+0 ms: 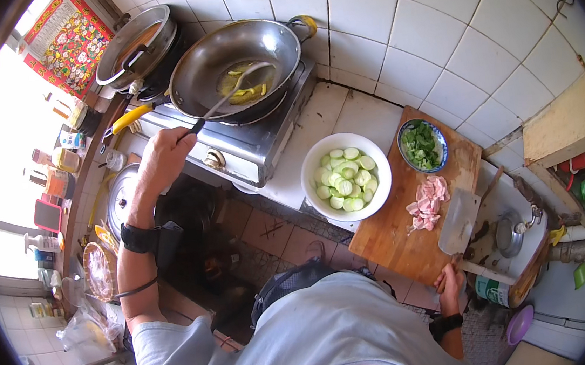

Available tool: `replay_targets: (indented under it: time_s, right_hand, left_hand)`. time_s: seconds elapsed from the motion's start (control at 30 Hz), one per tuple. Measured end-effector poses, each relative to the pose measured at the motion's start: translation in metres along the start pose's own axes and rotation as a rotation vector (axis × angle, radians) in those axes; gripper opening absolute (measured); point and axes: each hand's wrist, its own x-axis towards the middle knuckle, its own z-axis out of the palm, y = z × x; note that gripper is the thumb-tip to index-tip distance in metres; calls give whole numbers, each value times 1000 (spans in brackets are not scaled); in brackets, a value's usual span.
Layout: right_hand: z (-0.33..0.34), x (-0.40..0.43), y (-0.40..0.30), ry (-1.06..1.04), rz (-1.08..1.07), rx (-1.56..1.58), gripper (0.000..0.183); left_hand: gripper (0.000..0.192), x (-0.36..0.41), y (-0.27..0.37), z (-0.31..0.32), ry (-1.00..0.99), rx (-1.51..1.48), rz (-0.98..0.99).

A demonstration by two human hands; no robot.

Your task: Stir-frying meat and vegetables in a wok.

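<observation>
My left hand (165, 150) is closed around the black grip of a metal ladle or spatula (224, 100). Its far end rests in the wok (190, 81) on the gas stove (248, 157), among yellowish pieces (253, 90) in oil. At the right, my right hand (448, 283) grips the wooden handle of a cleaver (457, 224), whose broad blade lies over the right edge of the wooden cutting board (382, 240). Sliced raw meat (428, 203) is beside the blade. Behind the meat, a blue-rimmed bowl (442, 139) holds chopped greens (418, 146).
A white bowl (311, 202) of sliced green vegetable overlaps the board's left edge. A sink (525, 213) with a tap lies right of the board. A second pan (113, 75) sits at the stove's left. Jars and bottles (66, 159) line the window sill.
</observation>
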Motion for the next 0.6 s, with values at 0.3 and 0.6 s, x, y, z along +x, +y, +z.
replay_targets:
  time_s: [0.3, 0.6]
  right_hand:
    - [1, -2, -3, -3, -6, -13, 23]
    - [3, -5, -4, -11, -20, -22, 25]
  left_hand:
    - [24, 11, -35, 15, 163, 289, -29]
    - [22, 1, -58, 7, 225, 575, -30]
